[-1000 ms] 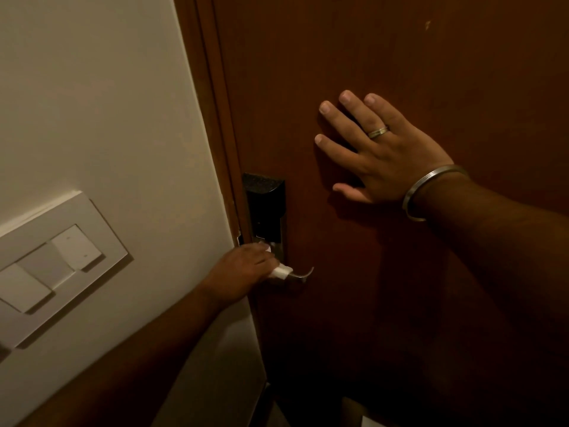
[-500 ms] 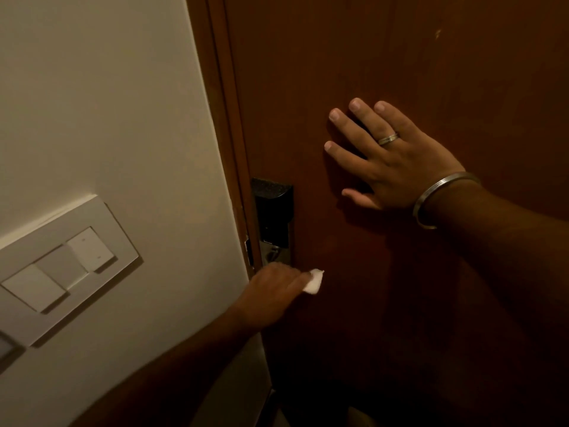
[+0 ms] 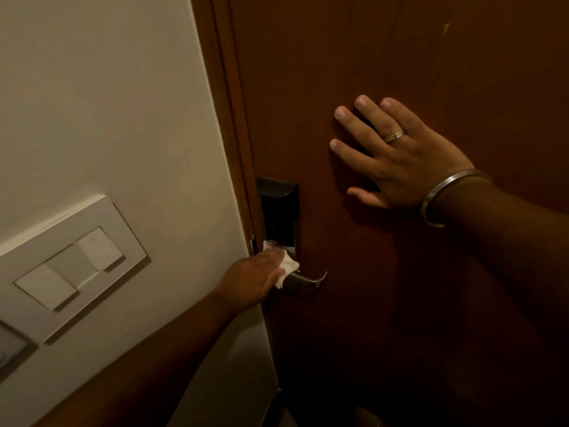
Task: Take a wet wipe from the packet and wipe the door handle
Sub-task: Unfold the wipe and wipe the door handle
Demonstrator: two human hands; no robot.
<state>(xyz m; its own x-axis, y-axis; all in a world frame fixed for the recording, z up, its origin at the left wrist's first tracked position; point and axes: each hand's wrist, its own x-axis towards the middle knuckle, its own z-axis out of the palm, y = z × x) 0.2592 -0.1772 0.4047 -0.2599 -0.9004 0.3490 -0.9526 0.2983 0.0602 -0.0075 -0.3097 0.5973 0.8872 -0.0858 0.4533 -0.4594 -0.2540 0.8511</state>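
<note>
While the right hand [image 3: 409, 158] lies open and flat on the door [image 3: 385, 57], the left hand's [image 3: 252, 280] grip closes a wipe [image 3: 288, 268] around the handle [image 3: 304, 278]; firm full-length strokes would clean best.

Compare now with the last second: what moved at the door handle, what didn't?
The left hand, gripping the wet wipe, slid out along the door handle to cover its tip half a second ago, then came back toward the lock plate; the tip shows again. The right hand stayed flat on the door. Nothing was let go.
</note>
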